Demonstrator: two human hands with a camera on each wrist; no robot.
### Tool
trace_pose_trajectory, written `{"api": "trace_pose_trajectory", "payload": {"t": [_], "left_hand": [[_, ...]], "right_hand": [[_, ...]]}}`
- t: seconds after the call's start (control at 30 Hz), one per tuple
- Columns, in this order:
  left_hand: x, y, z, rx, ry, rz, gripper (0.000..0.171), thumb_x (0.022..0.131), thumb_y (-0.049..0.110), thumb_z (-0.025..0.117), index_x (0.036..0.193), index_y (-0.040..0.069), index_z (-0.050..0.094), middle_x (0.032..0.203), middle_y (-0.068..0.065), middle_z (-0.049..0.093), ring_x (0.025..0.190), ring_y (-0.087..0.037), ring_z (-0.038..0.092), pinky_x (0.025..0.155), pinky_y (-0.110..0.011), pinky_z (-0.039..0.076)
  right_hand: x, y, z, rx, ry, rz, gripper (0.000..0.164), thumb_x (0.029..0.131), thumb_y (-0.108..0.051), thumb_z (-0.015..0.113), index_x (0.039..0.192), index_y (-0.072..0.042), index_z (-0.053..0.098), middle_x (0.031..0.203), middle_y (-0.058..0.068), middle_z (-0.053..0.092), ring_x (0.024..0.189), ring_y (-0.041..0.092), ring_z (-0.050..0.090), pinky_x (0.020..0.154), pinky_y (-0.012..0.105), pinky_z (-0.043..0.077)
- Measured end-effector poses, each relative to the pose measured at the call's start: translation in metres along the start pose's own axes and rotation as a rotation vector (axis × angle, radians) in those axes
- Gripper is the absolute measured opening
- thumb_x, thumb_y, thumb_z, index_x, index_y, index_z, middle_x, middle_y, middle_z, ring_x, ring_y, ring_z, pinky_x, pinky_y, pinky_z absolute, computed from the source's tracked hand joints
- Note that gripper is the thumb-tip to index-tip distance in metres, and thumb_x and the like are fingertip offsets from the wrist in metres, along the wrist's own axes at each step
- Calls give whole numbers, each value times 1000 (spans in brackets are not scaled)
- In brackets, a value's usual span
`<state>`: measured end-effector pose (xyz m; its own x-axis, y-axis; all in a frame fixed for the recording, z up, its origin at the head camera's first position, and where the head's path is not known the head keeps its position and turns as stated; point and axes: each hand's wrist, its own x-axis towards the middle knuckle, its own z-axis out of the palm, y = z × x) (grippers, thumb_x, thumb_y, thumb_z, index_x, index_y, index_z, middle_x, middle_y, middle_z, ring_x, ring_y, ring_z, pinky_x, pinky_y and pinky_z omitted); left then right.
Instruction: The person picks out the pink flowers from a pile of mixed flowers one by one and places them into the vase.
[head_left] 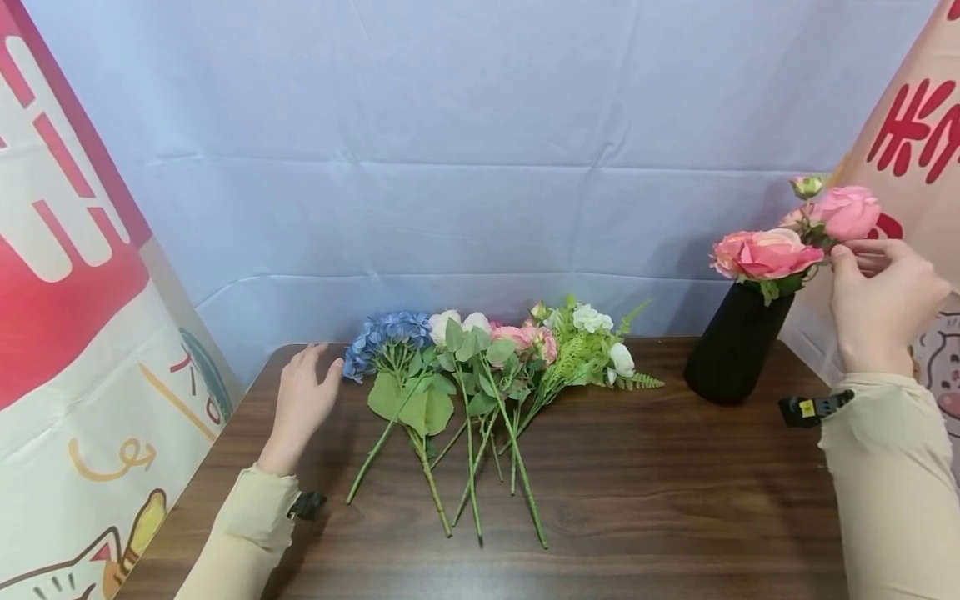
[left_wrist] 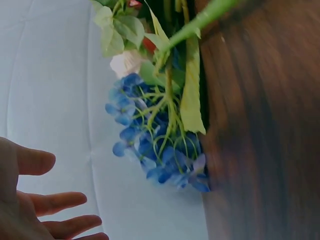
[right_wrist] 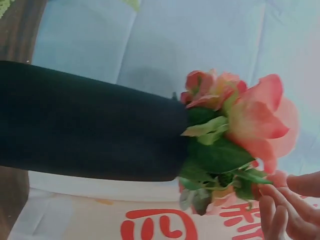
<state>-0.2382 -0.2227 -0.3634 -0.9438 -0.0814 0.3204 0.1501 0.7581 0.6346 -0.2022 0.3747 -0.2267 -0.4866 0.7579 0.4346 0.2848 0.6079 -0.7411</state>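
Sleeves [head_left: 892,483] foremost; tabletop [head_left: 660,483] between stems [head_left: 434,490], vase [head_left: 738,346]; vase near right edge.

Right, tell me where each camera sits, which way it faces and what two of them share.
Head: worn on the head, facing forward and down over the table; left grip, right grip and sleeves show.
Left wrist: on that wrist, picture turned sideways, facing the blue hydrangea; part of the left grip shows, lower left.
Right wrist: on that wrist, also sideways, facing the black vase and pink flowers; part of the right grip shows, lower right.
Shared: head and right wrist views both show the black vase and pink flowers.
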Motion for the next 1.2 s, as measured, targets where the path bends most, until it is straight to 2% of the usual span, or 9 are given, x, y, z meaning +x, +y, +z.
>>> {"api": "trace_pose_trajectory", "payload": {"t": [0.1, 0.37, 0.5, 0.6, 0.7, 0.83, 0.93, 1.07, 1.2], "left_hand": [[2, 6, 6, -13, -6, 4, 51, 98, 28, 47, 140, -1, 42, 148, -27, 33, 136, -47, 25, 110, -58, 22], [8, 23, 20, -49, -43, 19, 52, 98, 29, 47, 142, 1, 40, 149, -25, 31, 138, -44, 25, 112, -57, 21], [9, 31, 24, -65, -53, 19, 52, 99, 31, 46, 143, 4, 39, 151, -23, 30, 139, -43, 25, 112, -57, 22], [10, 38, 27, -73, -56, 26, 52, 99, 31, 46, 143, 4, 39, 150, -22, 31, 138, -42, 26, 111, -57, 23], [11, 44, 31, -75, -64, 34, 52, 99, 31, 47, 143, 5, 39, 150, -21, 33, 138, -41, 28, 111, -56, 25], [12, 55, 36, -81, -68, 39, 51, 98, 30, 49, 142, 5, 41, 148, -20, 36, 136, -39, 31, 111, -55, 26], [12, 64, 40, -95, -68, 38, 51, 98, 31, 49, 142, 6, 41, 146, -19, 39, 136, -38, 32, 111, -55, 26], [11, 75, 46, -125, -74, 49, 51, 98, 32, 49, 142, 8, 42, 146, -16, 41, 137, -36, 32, 112, -55, 25], [11, 87, 51, -150, -83, 61, 49, 98, 32, 49, 141, 9, 43, 146, -15, 42, 137, -34, 34, 113, -53, 25]], "right_hand": [[-4, -6, -2, 15, 24, -2, 47, 96, -43, 42, 130, -15, 59, 129, 9, 60, 124, 23, 50, 107, 39, 28], [-15, -18, -10, 56, 54, -41, 49, 95, -45, 42, 128, -13, 59, 128, 11, 61, 129, 20, 45, 108, 40, 18], [-24, -25, -13, 42, 49, -60, 47, 93, -47, 43, 129, -20, 60, 128, 9, 62, 105, 5, 55, 84, 20, 35], [-32, -29, -14, 57, 45, -95, 46, 92, -49, 45, 126, -23, 62, 124, 5, 64, 83, -12, 46, 66, 11, 28], [-40, -34, -12, 80, 29, -137, 46, 92, -50, 47, 125, -22, 63, 123, 5, 65, 83, -9, 50, 67, 10, 29], [-50, -39, -9, 88, -12, -176, 48, 92, -50, 47, 125, -20, 63, 123, 9, 65, 105, 15, 59, 71, 14, 30], [-56, -43, -3, 109, -25, -224, 47, 91, -49, 50, 122, -17, 65, 118, 12, 67, 88, 7, 58, 74, 18, 28], [-62, -45, 6, 143, -27, -300, 42, 90, -47, 54, 116, -17, 69, 110, 13, 70, 67, -18, 34, 76, 21, 29], [-71, -47, 15, 150, -45, -359, 42, 91, -45, 53, 112, -13, 69, 105, 16, 71, 78, 3, 58, 75, 32, 34]]}}
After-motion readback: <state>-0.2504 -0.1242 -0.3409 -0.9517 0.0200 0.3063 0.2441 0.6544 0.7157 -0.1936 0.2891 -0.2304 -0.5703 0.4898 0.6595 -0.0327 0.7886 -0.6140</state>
